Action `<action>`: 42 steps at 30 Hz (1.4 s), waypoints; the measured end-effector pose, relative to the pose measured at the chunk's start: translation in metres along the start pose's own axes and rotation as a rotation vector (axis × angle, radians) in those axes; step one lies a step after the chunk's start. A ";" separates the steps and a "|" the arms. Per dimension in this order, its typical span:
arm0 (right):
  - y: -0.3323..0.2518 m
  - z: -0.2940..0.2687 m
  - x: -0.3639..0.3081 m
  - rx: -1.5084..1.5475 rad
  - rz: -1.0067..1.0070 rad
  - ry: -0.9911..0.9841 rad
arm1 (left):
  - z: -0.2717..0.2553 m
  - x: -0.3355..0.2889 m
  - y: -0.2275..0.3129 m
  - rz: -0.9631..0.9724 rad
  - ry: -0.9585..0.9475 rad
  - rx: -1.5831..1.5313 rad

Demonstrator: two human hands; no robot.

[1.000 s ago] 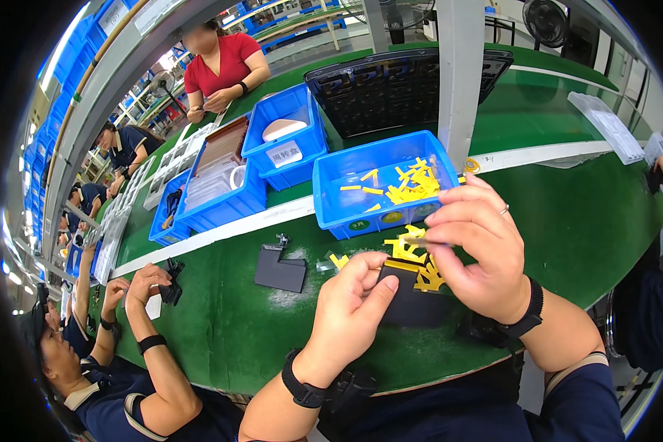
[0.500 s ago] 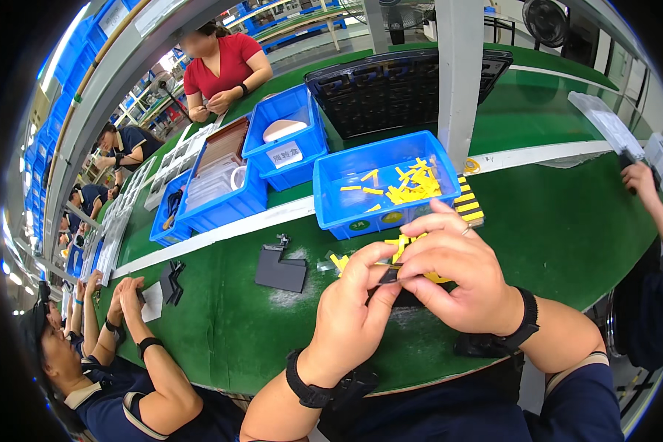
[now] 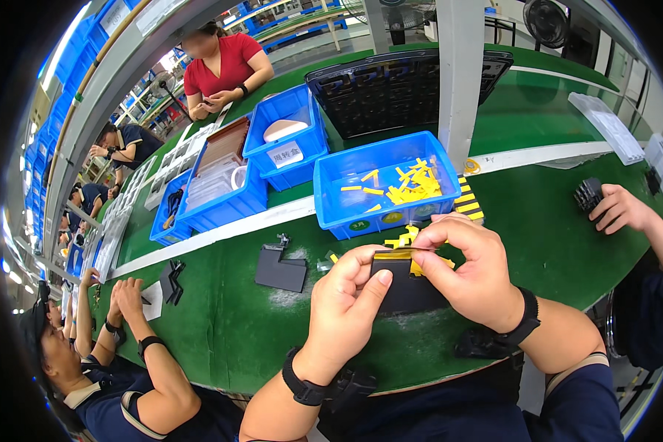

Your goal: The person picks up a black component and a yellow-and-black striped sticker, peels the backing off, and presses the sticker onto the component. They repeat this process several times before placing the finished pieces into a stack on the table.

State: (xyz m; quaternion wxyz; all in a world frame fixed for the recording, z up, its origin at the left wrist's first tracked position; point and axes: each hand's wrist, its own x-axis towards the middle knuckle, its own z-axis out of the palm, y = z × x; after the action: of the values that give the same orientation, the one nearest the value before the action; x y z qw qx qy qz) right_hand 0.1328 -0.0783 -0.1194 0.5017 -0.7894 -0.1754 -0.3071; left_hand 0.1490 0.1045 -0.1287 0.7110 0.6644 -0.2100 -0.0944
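The black panel (image 3: 405, 291), right of the frame's lower centre, is clasped near its upper left corner between the left hand's (image 3: 346, 295) thumb and fingers, apparently to steady it. The right hand (image 3: 470, 267) pinches a thin dark strip (image 3: 424, 249) at its upper edge. Both forearms slant inward, 2 hands nearly meeting. Yellow pieces (image 3: 402, 239) lie just beyond, probably for easy reach.

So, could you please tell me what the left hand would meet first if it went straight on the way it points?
Besides the black part it holds, the left hand would probably meet the loose yellow pieces in front of the blue bin first; its height above the table is unclear.
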 end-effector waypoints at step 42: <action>0.010 -0.010 0.012 -0.226 -0.135 -0.004 | -0.005 0.003 -0.003 -0.002 0.036 -0.033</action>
State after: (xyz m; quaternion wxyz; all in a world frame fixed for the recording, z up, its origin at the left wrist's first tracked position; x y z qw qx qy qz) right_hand 0.1445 -0.0921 -0.1151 0.3876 -0.8279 -0.1934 -0.3563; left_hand 0.1538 0.1076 -0.1311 0.7256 0.6542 -0.1948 -0.0864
